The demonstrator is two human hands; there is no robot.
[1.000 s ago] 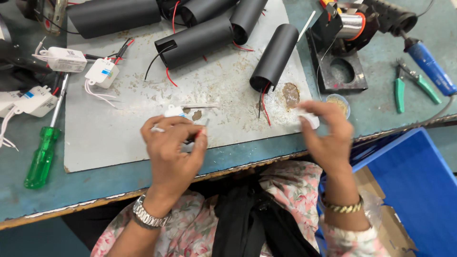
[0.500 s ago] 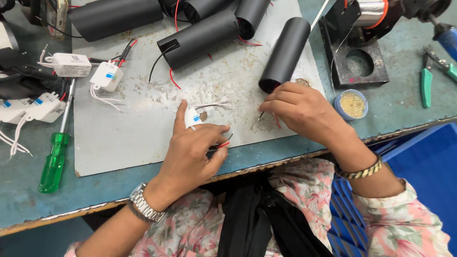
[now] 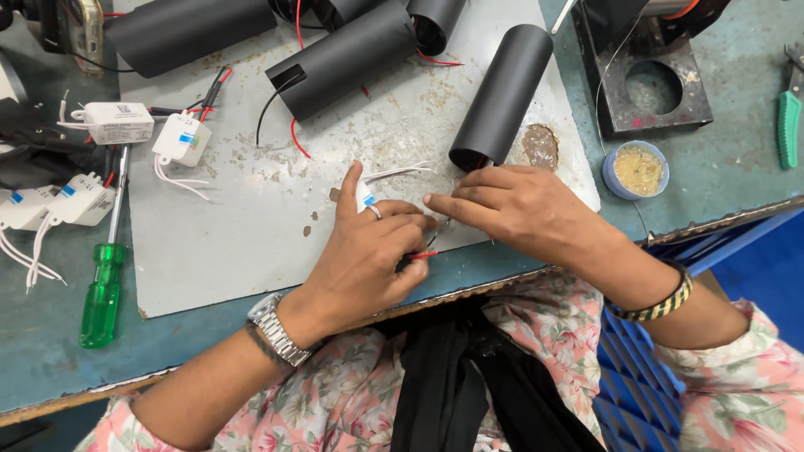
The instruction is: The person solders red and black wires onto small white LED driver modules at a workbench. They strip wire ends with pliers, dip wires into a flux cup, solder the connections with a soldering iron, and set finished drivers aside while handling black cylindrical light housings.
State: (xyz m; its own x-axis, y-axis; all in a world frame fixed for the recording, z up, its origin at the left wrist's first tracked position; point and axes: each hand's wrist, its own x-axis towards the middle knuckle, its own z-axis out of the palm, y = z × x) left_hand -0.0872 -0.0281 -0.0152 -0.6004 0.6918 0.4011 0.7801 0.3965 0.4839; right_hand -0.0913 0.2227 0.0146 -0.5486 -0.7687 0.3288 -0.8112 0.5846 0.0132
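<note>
My left hand (image 3: 368,251) is closed around a small white driver module (image 3: 365,197) with thin white leads (image 3: 400,172), and a red wire tip (image 3: 425,254) sticks out under its fingers. My right hand (image 3: 511,205) meets it from the right, fingertips pinching thin wires at the mouth of a black tube housing (image 3: 502,94) that lies on the grey metal sheet (image 3: 243,243). Both hands rest at the sheet's near edge.
More black tube housings (image 3: 343,54) lie at the back of the sheet. White driver modules (image 3: 180,138) and a green-handled screwdriver (image 3: 102,293) sit at the left. A small blue tub of paste (image 3: 636,169), a black metal block (image 3: 653,84) and green-handled pliers (image 3: 787,117) are at the right.
My right hand moved left from the sheet's right side to the black tube's mouth and joined my left hand. My left hand stayed closed on the white module.
</note>
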